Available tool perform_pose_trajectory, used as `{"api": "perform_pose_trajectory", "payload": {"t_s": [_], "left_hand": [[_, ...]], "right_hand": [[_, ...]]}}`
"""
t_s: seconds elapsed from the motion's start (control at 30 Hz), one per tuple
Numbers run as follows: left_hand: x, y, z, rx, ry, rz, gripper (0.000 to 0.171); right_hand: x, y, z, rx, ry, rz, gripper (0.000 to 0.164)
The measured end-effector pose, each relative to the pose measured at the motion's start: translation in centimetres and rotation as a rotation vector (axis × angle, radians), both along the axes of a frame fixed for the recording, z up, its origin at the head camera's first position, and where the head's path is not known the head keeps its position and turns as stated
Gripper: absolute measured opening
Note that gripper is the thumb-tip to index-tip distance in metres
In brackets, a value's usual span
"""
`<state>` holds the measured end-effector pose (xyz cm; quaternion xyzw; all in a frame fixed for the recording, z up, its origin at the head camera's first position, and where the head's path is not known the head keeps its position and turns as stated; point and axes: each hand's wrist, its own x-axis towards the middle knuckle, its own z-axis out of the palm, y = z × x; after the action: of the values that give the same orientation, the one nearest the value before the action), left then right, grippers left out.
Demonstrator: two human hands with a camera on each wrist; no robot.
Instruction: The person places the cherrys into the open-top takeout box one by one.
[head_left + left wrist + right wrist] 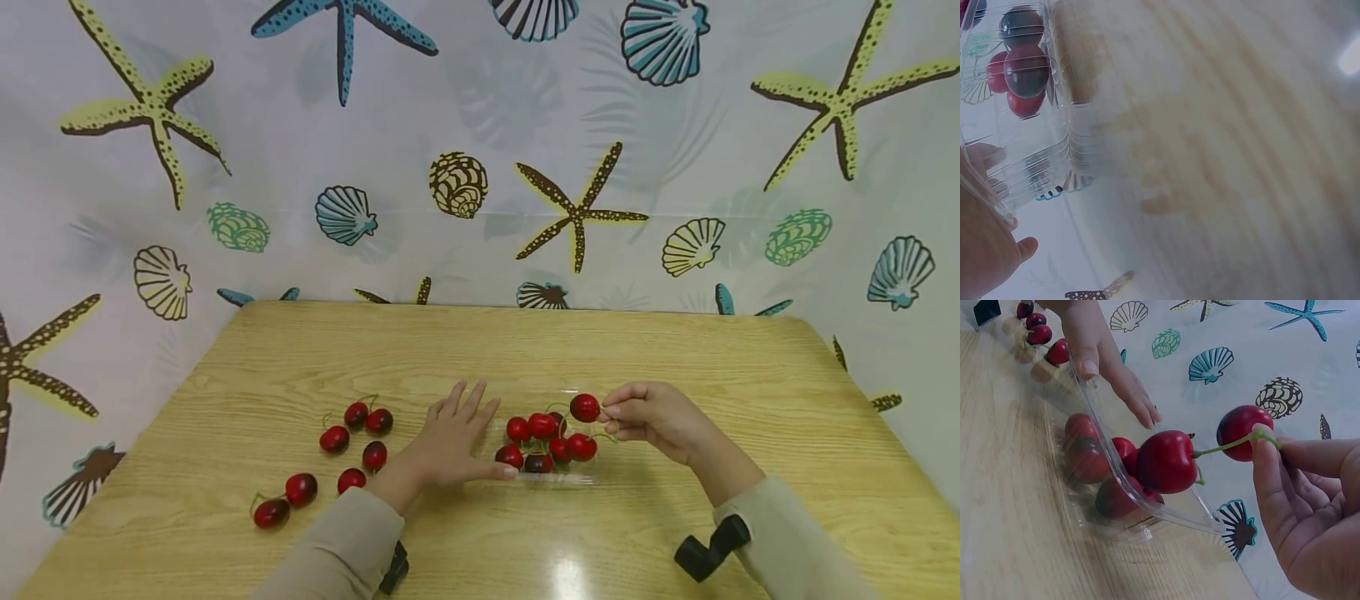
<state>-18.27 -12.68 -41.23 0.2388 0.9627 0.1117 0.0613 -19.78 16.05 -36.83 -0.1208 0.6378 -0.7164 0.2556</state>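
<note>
A clear plastic box (555, 478) holds several red cherries (541, 426), some with dark patches. My left hand (450, 442) is at the box's left end, fingers spread and straight, thumb along its near rim. In the left wrist view, the box wall (1029, 169) shows close beside that hand (985, 250). My right hand (652, 417), at the box's right end, pinches the green stem (1225, 447) of a pair of cherries between thumb and forefinger. One cherry (1168, 462) of the pair overlaps the box; the other (1244, 428) is beside the fingertips.
Left of the box, several loose cherries (333, 439) lie on the wooden table (375, 342). Two of them (301, 490) are closer to the front left. A patterned cloth (405, 150) with shells and starfish hangs behind the table. Black straps (711, 550) are on both wrists.
</note>
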Motion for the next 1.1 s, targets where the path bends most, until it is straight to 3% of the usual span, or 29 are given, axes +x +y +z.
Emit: {"api": "perform_pose_trajectory", "payload": {"t_s": [0.2, 0.53, 0.83, 1.1], "left_hand": [[0.1, 0.0, 0.2, 0.01, -0.017, -0.001, 0.101], [0.1, -0.1, 0.1, 0.011, -0.011, -0.002, 0.101], [0.1, 0.0, 0.1, 0.003, -0.001, -0.003, 0.103], [0.2, 0.0, 0.3, 0.004, -0.009, 0.007, 0.102]], "right_hand": [[-1.4, -0.5, -0.1, 0.143, 0.02, 0.086, 0.008], [-2.8, -1.9, -0.1, 0.28, 0.056, 0.234, 0.01], [-3.6, -3.1, -1.1, 0.353, 0.132, 0.316, 0.012], [-4.0, -4.1, -1.2, 0.452, 0.218, 0.329, 0.011]]}}
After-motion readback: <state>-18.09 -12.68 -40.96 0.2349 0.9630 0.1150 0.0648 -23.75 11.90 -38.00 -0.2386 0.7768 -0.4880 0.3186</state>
